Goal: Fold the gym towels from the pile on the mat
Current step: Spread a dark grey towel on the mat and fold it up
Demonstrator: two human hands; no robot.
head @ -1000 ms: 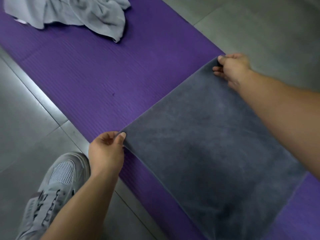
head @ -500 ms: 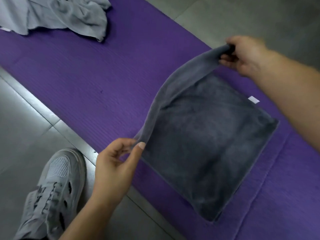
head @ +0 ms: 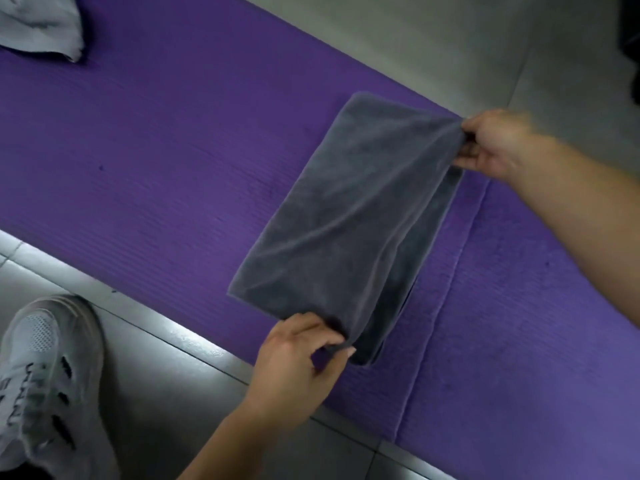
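Note:
A dark grey towel (head: 349, 216) lies folded over itself on the purple mat (head: 166, 161). Its upper layer is drawn across to the right, over the lower one. My left hand (head: 298, 362) pinches the near corner of that upper layer at the mat's front edge. My right hand (head: 491, 143) pinches the far corner, held slightly above the mat. A strip of the lower layer shows along the right side. A crumpled light grey towel (head: 41, 29) lies at the top left of the mat.
Grey floor tiles (head: 180, 382) surround the mat. My grey mesh shoe (head: 45, 379) stands on the floor at the lower left. A seam in the mat (head: 446, 289) runs just right of the towel. Something dark (head: 630, 39) sits at the top right edge.
Both hands have carried the towel's left edge up and over to the right, so the towel is now half as wide. The view has shifted, leaving the light grey towel mostly out of frame.

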